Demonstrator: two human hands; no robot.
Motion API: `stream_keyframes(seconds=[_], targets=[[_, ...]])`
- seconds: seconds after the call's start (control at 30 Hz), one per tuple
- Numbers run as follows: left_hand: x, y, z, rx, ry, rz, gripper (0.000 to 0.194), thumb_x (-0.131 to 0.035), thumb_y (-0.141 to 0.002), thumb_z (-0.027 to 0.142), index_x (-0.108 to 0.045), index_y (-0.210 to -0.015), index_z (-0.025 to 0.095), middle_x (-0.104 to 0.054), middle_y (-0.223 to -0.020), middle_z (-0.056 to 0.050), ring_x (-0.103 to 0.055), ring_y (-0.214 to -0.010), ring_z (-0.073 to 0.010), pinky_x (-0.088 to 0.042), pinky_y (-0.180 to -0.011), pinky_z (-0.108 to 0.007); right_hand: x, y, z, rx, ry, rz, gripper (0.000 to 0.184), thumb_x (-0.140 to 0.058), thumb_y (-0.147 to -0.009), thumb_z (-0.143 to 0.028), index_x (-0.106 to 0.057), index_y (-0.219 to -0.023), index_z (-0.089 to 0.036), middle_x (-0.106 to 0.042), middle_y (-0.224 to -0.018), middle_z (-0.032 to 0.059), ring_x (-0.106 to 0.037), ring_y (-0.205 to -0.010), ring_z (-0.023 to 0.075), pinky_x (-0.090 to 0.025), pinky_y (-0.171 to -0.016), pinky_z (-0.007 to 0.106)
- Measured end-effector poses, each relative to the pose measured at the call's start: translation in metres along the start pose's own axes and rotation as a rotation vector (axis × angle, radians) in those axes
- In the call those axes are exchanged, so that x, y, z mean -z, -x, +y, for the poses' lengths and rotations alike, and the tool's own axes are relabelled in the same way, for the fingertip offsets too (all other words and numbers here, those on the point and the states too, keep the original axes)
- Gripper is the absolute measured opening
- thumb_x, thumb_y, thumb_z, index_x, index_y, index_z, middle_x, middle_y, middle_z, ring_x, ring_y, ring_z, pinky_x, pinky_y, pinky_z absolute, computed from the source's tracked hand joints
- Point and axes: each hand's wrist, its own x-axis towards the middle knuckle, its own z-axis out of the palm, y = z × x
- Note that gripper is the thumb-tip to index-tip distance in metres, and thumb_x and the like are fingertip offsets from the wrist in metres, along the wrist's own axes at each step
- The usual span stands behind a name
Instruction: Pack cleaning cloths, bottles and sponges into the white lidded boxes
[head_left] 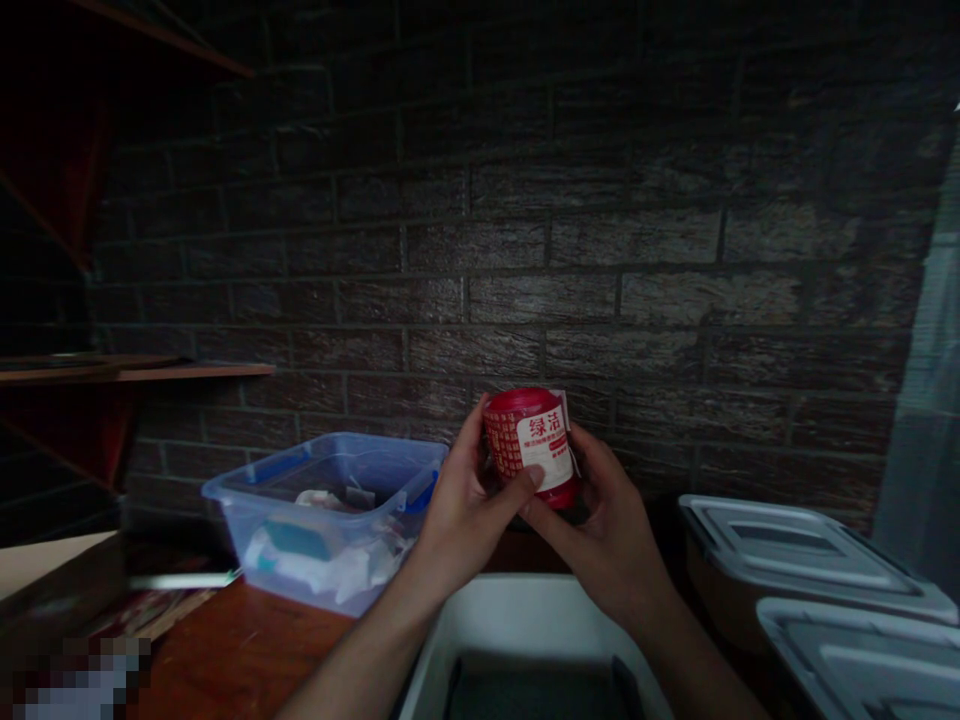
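Both of my hands hold a round red tub (pixel 506 445) with a white label bearing large red characters. My left hand (pixel 469 490) wraps its left side, the thumb lying across the lower front. From the right, my right hand (pixel 604 510) grips the tub, its thumb near the bottom edge. The tub is held up in front of the brick wall, tilted a little. Below my hands stands a white bin (pixel 525 600) with something dark inside that I cannot make out.
At the left, a clear blue-tinted plastic box (pixel 300 530) holds white crumpled items on the brown wooden table (pixel 225 650). Two lidded containers (pixel 795 540) stand at the right. Wooden shelves (pixel 135 373) jut from the left, before a dark brick wall (pixel 510 240).
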Motion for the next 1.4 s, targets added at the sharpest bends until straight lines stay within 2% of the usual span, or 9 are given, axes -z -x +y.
stream_keyframes(seconds=[0.17,0.37,0.53,0.7,0.83,0.97,1.13,1.27,1.4], targets=[[0.005,0.001,-0.005,0.024,0.003,0.072,0.076,-0.072,-0.086,0.031,-0.041,-0.154,0.022,-0.054,-0.153,-0.012,-0.055,-0.135,-0.0322,-0.047,-0.111,-0.045,-0.001,0.001,-0.007,0.025,0.002,-0.035,0.066,-0.073,-0.089,-0.025,-0.050,-0.151,-0.032,-0.058,-0.143,0.0090,-0.060,-0.125,0.0275,-0.052,-0.107,0.047],[0.007,0.002,-0.005,0.092,-0.018,0.076,0.069,-0.074,-0.088,0.037,-0.047,-0.150,0.025,-0.068,-0.133,-0.007,-0.062,-0.123,-0.0278,-0.048,-0.106,-0.039,-0.001,0.001,-0.008,0.042,0.084,-0.065,0.073,-0.078,-0.085,-0.026,-0.050,-0.153,-0.033,-0.058,-0.140,0.0089,-0.060,-0.125,0.0285,-0.051,-0.108,0.048],[0.004,0.000,0.000,0.120,0.037,0.069,0.063,-0.075,-0.088,0.039,-0.051,-0.145,0.024,-0.070,-0.127,-0.006,-0.064,-0.115,-0.0248,-0.049,-0.102,-0.037,0.003,0.001,-0.008,0.069,0.070,-0.076,0.066,-0.067,-0.090,-0.018,-0.051,-0.152,-0.033,-0.057,-0.141,0.0071,-0.059,-0.125,0.0263,-0.051,-0.107,0.044],[-0.003,0.002,0.003,0.109,0.100,0.104,0.055,-0.073,-0.088,0.036,-0.057,-0.139,0.024,-0.072,-0.125,-0.006,-0.066,-0.112,-0.0262,-0.050,-0.100,-0.038,0.006,-0.001,-0.008,0.018,-0.054,-0.078,0.052,-0.056,-0.097,-0.018,-0.059,-0.146,-0.034,-0.064,-0.126,0.0039,-0.065,-0.104,0.0193,-0.057,-0.087,0.033],[-0.007,0.005,0.004,0.080,0.124,0.135,0.051,-0.072,-0.086,0.035,-0.061,-0.134,0.022,-0.075,-0.111,-0.005,-0.068,-0.100,-0.0250,-0.052,-0.092,-0.036,0.006,-0.002,-0.010,-0.025,-0.084,-0.077,0.043,-0.061,-0.098,-0.028,-0.063,-0.141,-0.033,-0.064,-0.134,0.0036,-0.061,-0.122,0.0226,-0.054,-0.100,0.035],[0.000,0.005,0.003,0.043,0.108,0.057,0.054,-0.074,-0.085,0.034,-0.058,-0.136,0.024,-0.074,-0.111,-0.005,-0.068,-0.099,-0.0234,-0.053,-0.086,-0.032,0.004,-0.001,-0.013,-0.053,-0.121,-0.122,0.050,-0.067,-0.097,-0.032,-0.058,-0.146,-0.033,-0.062,-0.142,0.0039,-0.059,-0.129,0.0245,-0.052,-0.108,0.040],[0.008,0.004,0.007,-0.013,-0.008,-0.097,0.075,-0.086,-0.074,0.018,-0.051,-0.140,0.025,-0.071,-0.121,-0.005,-0.068,-0.100,-0.0199,-0.053,-0.087,-0.028,-0.002,0.000,-0.010,-0.078,-0.309,-0.174,0.060,-0.073,-0.093,-0.026,-0.053,-0.149,-0.034,-0.058,-0.149,0.0029,-0.057,-0.135,0.0256,-0.051,-0.112,0.043],[0.009,0.002,0.012,-0.102,-0.043,-0.137,0.080,-0.088,-0.071,0.013,-0.051,-0.140,0.027,-0.065,-0.133,-0.005,-0.063,-0.120,-0.0224,-0.050,-0.101,-0.029,-0.004,-0.001,-0.007,-0.034,-0.277,-0.153,0.063,-0.073,-0.091,-0.020,-0.053,-0.149,-0.032,-0.057,-0.151,0.0034,-0.055,-0.137,0.0269,-0.052,-0.111,0.043],[0.009,0.002,0.012,-0.171,-0.086,-0.186,0.079,-0.087,-0.071,0.009,-0.050,-0.139,0.027,-0.060,-0.139,-0.006,-0.058,-0.128,-0.0233,-0.048,-0.106,-0.030,-0.002,0.000,-0.005,0.042,-0.167,-0.129,0.065,-0.071,-0.087,-0.010,-0.054,-0.146,-0.032,-0.058,-0.149,0.0035,-0.057,-0.135,0.0258,-0.049,-0.114,0.042]])
